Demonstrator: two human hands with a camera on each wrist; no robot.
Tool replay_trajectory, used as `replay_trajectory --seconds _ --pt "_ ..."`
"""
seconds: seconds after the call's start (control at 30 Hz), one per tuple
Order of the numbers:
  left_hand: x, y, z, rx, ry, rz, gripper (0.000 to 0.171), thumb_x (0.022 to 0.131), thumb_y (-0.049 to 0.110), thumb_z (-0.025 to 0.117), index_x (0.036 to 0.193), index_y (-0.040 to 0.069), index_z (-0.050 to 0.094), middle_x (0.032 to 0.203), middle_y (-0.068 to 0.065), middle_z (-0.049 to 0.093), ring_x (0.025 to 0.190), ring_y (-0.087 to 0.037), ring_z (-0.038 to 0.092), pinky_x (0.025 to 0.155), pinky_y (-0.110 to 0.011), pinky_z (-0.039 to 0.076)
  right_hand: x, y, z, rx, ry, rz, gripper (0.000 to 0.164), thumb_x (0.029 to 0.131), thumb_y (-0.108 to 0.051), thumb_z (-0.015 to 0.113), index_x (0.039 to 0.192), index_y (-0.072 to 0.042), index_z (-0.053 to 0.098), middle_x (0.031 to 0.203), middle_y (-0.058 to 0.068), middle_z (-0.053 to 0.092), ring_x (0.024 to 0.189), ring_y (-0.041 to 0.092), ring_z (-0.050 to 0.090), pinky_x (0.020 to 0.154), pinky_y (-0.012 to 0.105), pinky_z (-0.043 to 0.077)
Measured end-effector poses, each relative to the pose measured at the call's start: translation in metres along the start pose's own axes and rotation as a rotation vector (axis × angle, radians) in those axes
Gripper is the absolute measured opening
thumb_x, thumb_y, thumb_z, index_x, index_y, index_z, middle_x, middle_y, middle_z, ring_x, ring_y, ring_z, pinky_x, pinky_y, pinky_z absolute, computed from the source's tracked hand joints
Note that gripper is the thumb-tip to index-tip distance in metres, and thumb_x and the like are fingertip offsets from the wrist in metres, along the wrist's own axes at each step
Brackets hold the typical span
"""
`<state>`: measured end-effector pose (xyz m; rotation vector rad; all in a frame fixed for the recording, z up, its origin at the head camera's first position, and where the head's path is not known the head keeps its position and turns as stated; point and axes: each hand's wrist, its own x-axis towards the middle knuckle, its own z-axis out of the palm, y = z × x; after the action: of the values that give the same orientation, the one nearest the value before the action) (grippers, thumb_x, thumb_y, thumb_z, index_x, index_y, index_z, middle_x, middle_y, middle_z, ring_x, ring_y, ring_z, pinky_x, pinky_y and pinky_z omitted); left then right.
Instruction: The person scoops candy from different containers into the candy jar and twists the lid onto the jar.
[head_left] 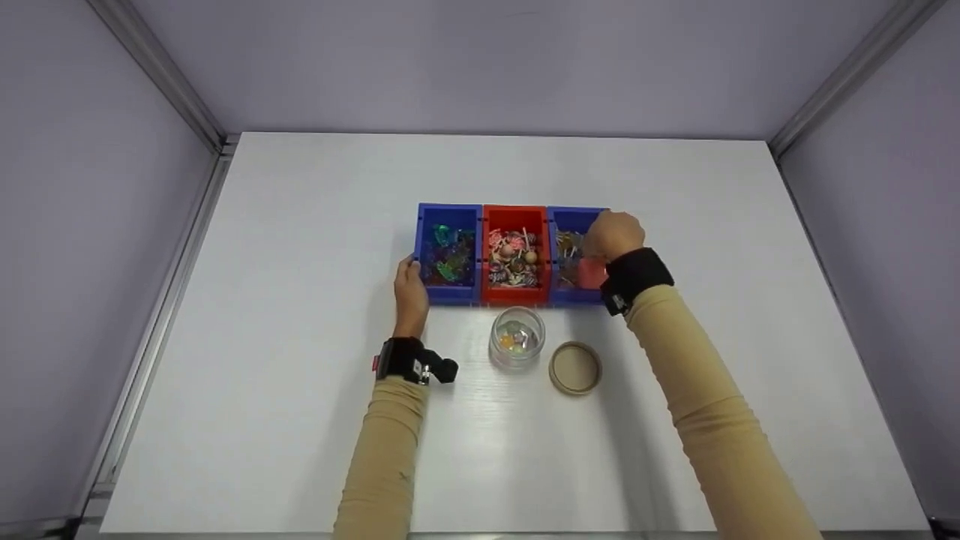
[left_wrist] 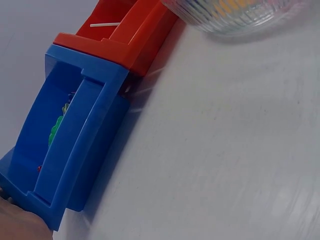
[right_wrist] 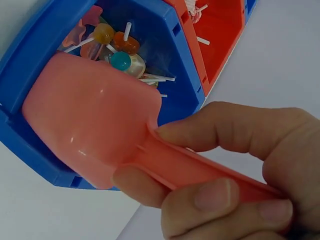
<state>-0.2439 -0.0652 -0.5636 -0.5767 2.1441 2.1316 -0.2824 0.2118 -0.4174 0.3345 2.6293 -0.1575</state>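
My right hand (head_left: 616, 235) grips the handle of a pink scoop (right_wrist: 92, 115), fingers and thumb curled round it. The scoop's bowl is tilted down inside the right blue bin (head_left: 576, 219), over small lollipops (right_wrist: 120, 42) in several colours. At the left blue bin (head_left: 448, 294), my left hand (head_left: 410, 296) holds the outer side, near the rim; most of its fingers are hidden in the left wrist view. Green and other coloured pieces (head_left: 452, 255) lie in that bin. Between the two, a red bin (head_left: 514, 296) contains striped and pink lollipops (head_left: 512, 255).
In front of the red bin stands a clear glass jar (head_left: 517, 337) with a few coloured pieces at its bottom. A round tan lid (head_left: 575, 368) lies to its right on the white table (head_left: 300, 225). Grey panels (head_left: 487, 67) enclose the table at the back and sides.
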Motion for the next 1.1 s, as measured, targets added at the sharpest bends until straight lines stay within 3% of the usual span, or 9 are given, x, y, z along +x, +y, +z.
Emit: replay_trajectory --seconds 0.13,0.33,0.53,0.7,0.97,1.1 --pt "0.000 -0.001 0.000 0.019 0.001 0.001 0.047 0.106 0.025 0.027 0.147 0.004 0.034 0.156 -0.016 0.033 0.149 -0.029 0.026 0.124 -0.041 0.023 0.000 0.002 0.006 0.002 0.002 -0.006 0.048 0.092 -0.028 0.054 0.125 0.007 0.058 0.112 0.019 0.064 0.084 0.023 0.054 0.067 0.032 0.052" --pt "-0.001 -0.001 0.000 0.030 0.001 0.009 0.047 0.106 0.026 0.028 0.146 0.003 0.034 0.156 -0.017 0.033 0.149 -0.029 0.027 0.124 -0.042 0.024 -0.002 0.007 0.011 0.030 0.042 -0.046 0.054 0.094 -0.036 0.050 0.124 0.009 0.057 0.116 0.026 0.064 0.095 0.030 0.061 0.081 0.043 0.058" --pt "0.001 0.001 -0.001 0.030 0.007 0.010 0.046 0.106 0.024 0.028 0.146 0.003 0.036 0.155 -0.017 0.035 0.148 -0.029 0.027 0.124 -0.041 0.024 -0.005 0.011 0.015 0.085 0.083 -0.065 0.041 0.087 -0.021 0.055 0.115 0.007 0.063 0.116 0.027 0.065 0.100 0.033 0.062 0.082 0.046 0.058" --pt "0.002 0.002 -0.002 0.032 0.009 -0.005 0.046 0.106 0.023 0.028 0.146 0.003 0.036 0.155 -0.017 0.035 0.148 -0.029 0.028 0.124 -0.041 0.024 -0.008 0.014 0.022 0.096 0.120 -0.060 0.040 0.082 -0.017 0.059 0.113 0.009 0.063 0.112 0.027 0.066 0.097 0.033 0.062 0.080 0.047 0.058" --pt "0.003 0.000 -0.006 0.051 0.005 -0.005 0.046 0.106 0.023 0.028 0.147 0.003 0.035 0.156 -0.017 0.034 0.149 -0.029 0.027 0.124 -0.041 0.023 -0.016 0.016 0.039 0.109 0.204 -0.053 0.061 0.073 -0.036 0.073 0.113 0.010 0.063 0.111 0.030 0.066 0.102 0.040 0.065 0.080 0.051 0.058" --pt "0.004 0.000 -0.007 0.072 0.002 0.013 0.047 0.106 0.023 0.028 0.147 0.001 0.034 0.155 -0.018 0.035 0.148 -0.029 0.027 0.124 -0.041 0.024 -0.017 0.018 0.050 0.152 0.281 -0.066 0.063 0.075 -0.040 0.074 0.108 0.012 0.065 0.107 0.031 0.067 0.098 0.042 0.066 0.078 0.053 0.058"
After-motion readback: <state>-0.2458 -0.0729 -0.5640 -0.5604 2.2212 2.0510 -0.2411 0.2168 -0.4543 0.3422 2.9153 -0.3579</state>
